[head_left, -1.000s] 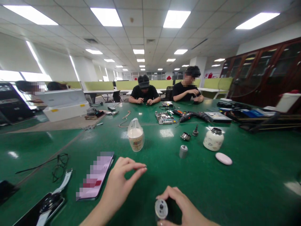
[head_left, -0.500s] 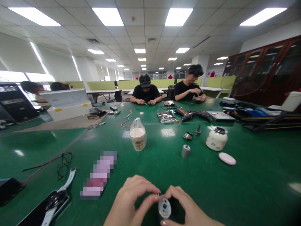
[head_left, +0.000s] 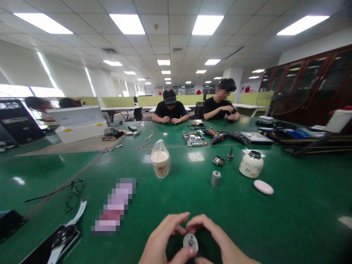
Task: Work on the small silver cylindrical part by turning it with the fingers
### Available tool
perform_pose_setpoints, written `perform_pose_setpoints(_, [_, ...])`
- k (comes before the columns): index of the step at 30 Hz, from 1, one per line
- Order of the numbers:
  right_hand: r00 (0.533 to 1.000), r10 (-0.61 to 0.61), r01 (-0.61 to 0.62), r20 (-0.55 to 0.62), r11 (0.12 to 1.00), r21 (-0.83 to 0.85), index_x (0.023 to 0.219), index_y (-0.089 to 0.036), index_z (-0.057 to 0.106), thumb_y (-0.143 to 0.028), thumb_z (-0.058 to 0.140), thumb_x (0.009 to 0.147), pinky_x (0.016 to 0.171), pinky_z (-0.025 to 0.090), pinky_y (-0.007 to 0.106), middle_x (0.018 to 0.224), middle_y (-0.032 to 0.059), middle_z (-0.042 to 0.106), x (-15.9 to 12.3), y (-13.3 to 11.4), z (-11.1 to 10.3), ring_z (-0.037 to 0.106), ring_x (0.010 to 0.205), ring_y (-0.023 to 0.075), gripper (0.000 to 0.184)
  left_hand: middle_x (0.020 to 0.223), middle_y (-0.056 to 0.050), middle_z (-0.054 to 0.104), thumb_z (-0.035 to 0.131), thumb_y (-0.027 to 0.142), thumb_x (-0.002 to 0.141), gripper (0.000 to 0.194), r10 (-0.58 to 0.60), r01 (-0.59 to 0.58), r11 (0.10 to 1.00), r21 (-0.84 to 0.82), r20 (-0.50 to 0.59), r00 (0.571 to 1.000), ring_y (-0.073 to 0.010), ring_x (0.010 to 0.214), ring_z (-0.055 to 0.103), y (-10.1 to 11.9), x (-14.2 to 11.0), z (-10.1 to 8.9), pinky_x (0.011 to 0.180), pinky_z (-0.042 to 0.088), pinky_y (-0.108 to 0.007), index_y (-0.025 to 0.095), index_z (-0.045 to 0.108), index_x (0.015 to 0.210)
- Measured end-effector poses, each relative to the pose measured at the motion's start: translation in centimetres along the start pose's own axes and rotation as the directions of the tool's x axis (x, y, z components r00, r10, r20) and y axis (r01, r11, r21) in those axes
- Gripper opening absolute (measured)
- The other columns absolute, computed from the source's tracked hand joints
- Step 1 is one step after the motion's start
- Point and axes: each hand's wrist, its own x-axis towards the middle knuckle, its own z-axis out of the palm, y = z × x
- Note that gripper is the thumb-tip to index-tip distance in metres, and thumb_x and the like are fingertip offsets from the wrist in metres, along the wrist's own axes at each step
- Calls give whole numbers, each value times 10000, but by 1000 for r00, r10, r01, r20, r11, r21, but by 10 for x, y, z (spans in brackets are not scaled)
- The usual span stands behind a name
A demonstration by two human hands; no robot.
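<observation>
The right hand [head_left: 217, 238] curls from the right around a small metal cylinder [head_left: 190, 241], finger and thumb closed on it. The left hand [head_left: 165, 234] comes in from the other side, its thumb lying over the cylinder's near rim and its forefinger tip raised beyond it; whether it pinches anything tiny cannot be told. Of the cylinder, a round, pale grey top with a darker centre shows, above the glossy green surface [head_left: 288, 216]. The likeliest mishap is a slip: the metal looks smooth, so a loosened grip or uneven thumb pressure could let the cylinder twist or roll away, and the crowded fingers could hide or drop a small part. Beyond the cylinder, slightly right, stands a second cylinder [head_left: 216, 179], dull grey and upright. Farther off in that direction are a shiny dark metal ring [head_left: 218, 160], a rounded cream jar [head_left: 251, 164] and, nearer, a smooth pink oval [head_left: 263, 187]. Beyond the cylinder to the left, a cup [head_left: 161, 165] sits in thin, crinkled clear plastic.
</observation>
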Motion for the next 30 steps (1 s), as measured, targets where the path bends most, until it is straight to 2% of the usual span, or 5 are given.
perform_pose_setpoints(3, [995,-53,46,-85,996,-80,1106,-254,660,-241,597,866,934,433,423,1072,71,682,3,-13,-7,616,1026,248,249,987,-43,744,823,310,734,417,-54,53,995,-87,-14,998,-203,848,696,-9,-4,8,745,534,-262,215,678,1114])
perform_pose_setpoints(7, [994,-36,10,-102,968,-249,856,-303,767,-274,703,850,930,401,446,1048,36,689,9,-20,-8,614,1021,246,71,924,-44,753,758,405,810,247,-67,76,988,-132,74,995,-218,886,690,-8,-3,10,796,521,-292,202,728,948])
perform_pose_setpoints(21, [964,-265,231,5,834,-502,897,-312,765,-312,729,864,921,414,405,1016,-2,729,19,-27,-24,601,1046,231,48,908,-49,746,717,494,827,320,-16,18,999,-29,60,998,-220,861,685,-5,-3,7,779,522,-301,206,716,967])
perform_pose_setpoints(26, [939,-191,-17,-286,805,-593,905,-316,781,-333,687,896,874,426,434,1014,38,716,29,8,-54,611,993,245,96,946,-55,756,711,471,842,295,24,-25,1000,4,52,998,-218,869,693,-4,-1,5,793,534,-305,225,709,1004])
perform_pose_setpoints(30, [947,-112,-115,-302,757,-643,822,-307,802,-369,732,848,829,447,449,1007,63,703,28,48,-67,596,999,274,97,920,-52,753,696,488,849,310,37,-37,999,0,53,998,-214,852,691,-3,-1,4,771,534,-296,224,709,1011])
